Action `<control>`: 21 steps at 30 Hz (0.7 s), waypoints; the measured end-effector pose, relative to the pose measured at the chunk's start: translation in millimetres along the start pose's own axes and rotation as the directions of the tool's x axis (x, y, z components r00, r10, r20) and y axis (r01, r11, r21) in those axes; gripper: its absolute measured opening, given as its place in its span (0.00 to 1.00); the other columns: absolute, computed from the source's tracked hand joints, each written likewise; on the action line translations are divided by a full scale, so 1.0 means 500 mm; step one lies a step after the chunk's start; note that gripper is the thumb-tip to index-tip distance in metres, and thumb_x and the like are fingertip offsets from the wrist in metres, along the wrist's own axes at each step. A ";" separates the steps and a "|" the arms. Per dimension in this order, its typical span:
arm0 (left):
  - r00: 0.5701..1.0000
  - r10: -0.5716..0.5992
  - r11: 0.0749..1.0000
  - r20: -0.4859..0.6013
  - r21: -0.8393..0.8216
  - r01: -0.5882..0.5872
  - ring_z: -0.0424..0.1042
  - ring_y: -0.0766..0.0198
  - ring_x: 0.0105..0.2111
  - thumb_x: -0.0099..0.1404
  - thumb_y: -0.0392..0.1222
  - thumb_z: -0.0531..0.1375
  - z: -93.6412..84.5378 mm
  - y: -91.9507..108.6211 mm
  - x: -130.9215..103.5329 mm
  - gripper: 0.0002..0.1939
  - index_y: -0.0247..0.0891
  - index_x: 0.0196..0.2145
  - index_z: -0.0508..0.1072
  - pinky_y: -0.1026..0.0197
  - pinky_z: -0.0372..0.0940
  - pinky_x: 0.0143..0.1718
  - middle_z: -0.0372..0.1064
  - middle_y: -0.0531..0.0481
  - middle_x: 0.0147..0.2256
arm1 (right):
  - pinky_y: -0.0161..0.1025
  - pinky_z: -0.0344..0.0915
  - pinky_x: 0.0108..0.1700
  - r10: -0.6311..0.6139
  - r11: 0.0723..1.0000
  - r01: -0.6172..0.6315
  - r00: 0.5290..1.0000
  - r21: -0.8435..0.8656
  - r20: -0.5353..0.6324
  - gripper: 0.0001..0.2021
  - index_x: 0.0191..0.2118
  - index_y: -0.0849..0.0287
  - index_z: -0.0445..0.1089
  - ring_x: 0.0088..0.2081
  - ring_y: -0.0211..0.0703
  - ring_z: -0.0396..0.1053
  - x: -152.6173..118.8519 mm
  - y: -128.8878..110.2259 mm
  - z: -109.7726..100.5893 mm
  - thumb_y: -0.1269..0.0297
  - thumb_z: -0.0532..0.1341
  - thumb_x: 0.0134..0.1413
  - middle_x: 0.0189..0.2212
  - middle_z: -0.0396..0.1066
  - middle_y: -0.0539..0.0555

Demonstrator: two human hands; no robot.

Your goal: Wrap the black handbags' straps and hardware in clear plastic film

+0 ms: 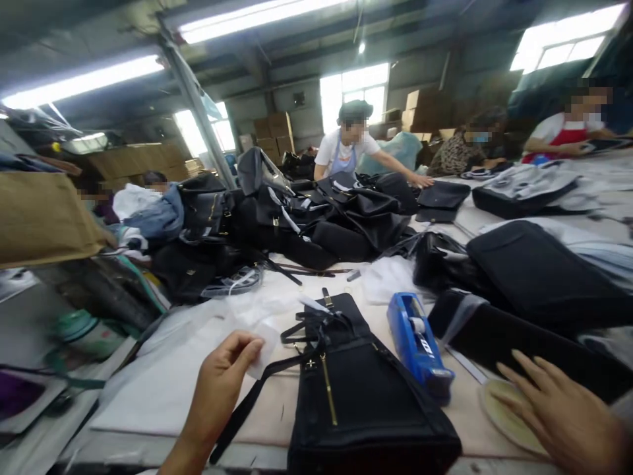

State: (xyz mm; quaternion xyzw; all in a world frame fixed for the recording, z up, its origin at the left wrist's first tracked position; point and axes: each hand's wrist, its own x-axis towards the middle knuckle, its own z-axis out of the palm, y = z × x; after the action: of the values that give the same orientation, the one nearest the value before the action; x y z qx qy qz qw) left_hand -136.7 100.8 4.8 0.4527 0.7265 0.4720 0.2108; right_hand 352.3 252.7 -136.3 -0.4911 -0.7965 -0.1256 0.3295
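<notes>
Left hand [228,369], thumb and fingertips pinched on a thin translucent sheet [268,344]. To its right, the black backpack [366,389] lies on the table [267,422] between the hands, its contents hidden; its long axis runs away from the body, top angled slightly left, one strap [254,394] trailing past the left hand. Left of the right hand, a blue dispenser [406,349] holds a tape roll [418,325]. Right hand [561,406], fingers spread over a yellowish disc [499,404]; contact cannot be told.
</notes>
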 end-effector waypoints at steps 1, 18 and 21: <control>1.000 -0.007 0.999 0.004 -0.037 0.007 0.64 0.61 0.30 0.62 0.53 0.59 0.006 -0.006 0.000 0.13 0.42 0.30 0.72 0.63 0.58 0.33 0.66 0.54 0.26 | 0.54 0.61 0.45 -0.037 0.995 0.026 0.994 0.101 0.099 0.19 0.41 0.47 0.76 0.50 0.60 0.67 0.056 -0.037 -0.018 0.46 0.53 0.54 0.46 0.71 0.67; 0.999 0.020 0.999 0.036 -0.033 -0.019 0.67 0.62 0.29 0.62 0.49 0.59 -0.091 -0.022 -0.001 0.10 0.41 0.36 0.73 0.63 0.60 0.32 0.70 0.54 0.28 | 0.32 0.63 0.28 -0.753 0.209 -0.523 0.453 0.826 0.477 0.07 0.33 0.63 0.68 0.25 0.34 0.66 0.415 -0.747 0.052 0.65 0.63 0.52 0.24 0.69 0.48; 0.995 -0.082 0.977 0.063 -0.191 0.092 0.69 0.62 0.31 0.60 0.48 0.62 -0.103 -0.050 0.005 0.11 0.40 0.38 0.72 0.63 0.62 0.32 0.72 0.52 0.31 | 0.30 0.61 0.26 -0.754 0.234 -0.479 0.460 0.846 0.469 0.04 0.34 0.64 0.69 0.23 0.32 0.64 0.427 -0.776 0.072 0.68 0.61 0.53 0.23 0.68 0.47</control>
State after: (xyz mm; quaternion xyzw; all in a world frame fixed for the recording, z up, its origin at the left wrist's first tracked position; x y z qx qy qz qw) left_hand -187.2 73.6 7.1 0.4103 0.6902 0.5184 0.2941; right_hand -62.0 232.3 23.0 -0.0671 -0.7776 0.6202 0.0783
